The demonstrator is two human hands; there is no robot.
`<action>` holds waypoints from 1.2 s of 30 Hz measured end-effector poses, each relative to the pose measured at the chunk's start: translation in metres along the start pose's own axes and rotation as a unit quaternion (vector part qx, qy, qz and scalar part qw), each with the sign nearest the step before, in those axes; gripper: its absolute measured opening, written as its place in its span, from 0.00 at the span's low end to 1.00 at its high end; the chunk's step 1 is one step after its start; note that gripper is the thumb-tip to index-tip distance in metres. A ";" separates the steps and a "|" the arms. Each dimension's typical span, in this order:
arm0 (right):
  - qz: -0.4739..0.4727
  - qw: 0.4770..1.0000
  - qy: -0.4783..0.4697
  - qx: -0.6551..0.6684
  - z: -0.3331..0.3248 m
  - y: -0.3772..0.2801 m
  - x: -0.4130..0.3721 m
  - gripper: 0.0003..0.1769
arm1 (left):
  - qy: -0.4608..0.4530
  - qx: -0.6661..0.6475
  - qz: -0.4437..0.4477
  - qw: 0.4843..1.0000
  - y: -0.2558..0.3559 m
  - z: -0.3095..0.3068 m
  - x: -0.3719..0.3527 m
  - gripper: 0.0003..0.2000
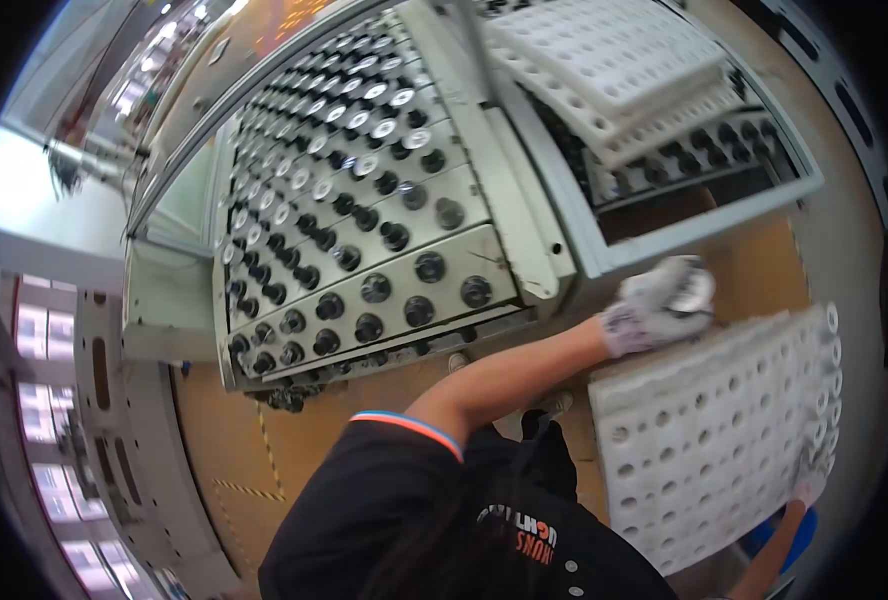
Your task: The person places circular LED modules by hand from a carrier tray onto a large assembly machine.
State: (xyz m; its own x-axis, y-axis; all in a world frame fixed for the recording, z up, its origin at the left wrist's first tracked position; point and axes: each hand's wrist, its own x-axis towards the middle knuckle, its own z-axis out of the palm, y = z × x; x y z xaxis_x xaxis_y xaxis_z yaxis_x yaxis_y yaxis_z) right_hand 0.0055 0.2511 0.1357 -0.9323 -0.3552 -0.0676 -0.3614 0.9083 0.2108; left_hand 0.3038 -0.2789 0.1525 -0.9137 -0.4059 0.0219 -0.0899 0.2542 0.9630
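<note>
My left hand (654, 308), in a white glove, is closed around a shiny silver-white round part (692, 292), held above the far edge of a white foam tray (664, 415). Rows of round holes cover the tray, which stands tilted on my right. My right hand (809, 488), also gloved, is at the tray's right edge, its fingers closed on a small shiny part (816, 458). More pale round parts (832, 350) line that same edge. Fine detail of the fingers is hard to make out there.
Left of my arm stands a pale green machine rack (454, 250) with rows of black holders, many topped by white discs. Stacked white foam trays (644, 60) rest on a metal frame (704, 220) at the upper right. A blue container (784, 540) sits below the tilted tray.
</note>
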 end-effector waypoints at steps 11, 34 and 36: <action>0.036 0.865 0.232 0.443 -0.088 -0.305 -0.047 0.22 | 0.700 -0.083 -0.040 0.708 -0.130 -0.369 -0.395 0.16; -0.587 0.778 0.025 0.224 -0.185 -0.972 -0.223 0.27 | 0.384 0.350 -0.442 0.731 -0.207 -0.577 -0.464 0.35; -0.584 0.793 0.025 0.172 -0.174 -0.990 -0.227 0.27 | 0.402 0.337 -0.438 0.729 -0.185 -0.573 -0.466 0.42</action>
State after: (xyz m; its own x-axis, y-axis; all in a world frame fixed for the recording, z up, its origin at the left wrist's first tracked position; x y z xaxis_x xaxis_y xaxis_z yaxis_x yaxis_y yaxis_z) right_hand 0.5778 -0.6061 0.1117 0.0407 -0.9990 0.0199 -0.9683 -0.0443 -0.2457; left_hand 0.9728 -0.6397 0.1177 0.1166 -0.9870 -0.1109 -0.9226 -0.1490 0.3560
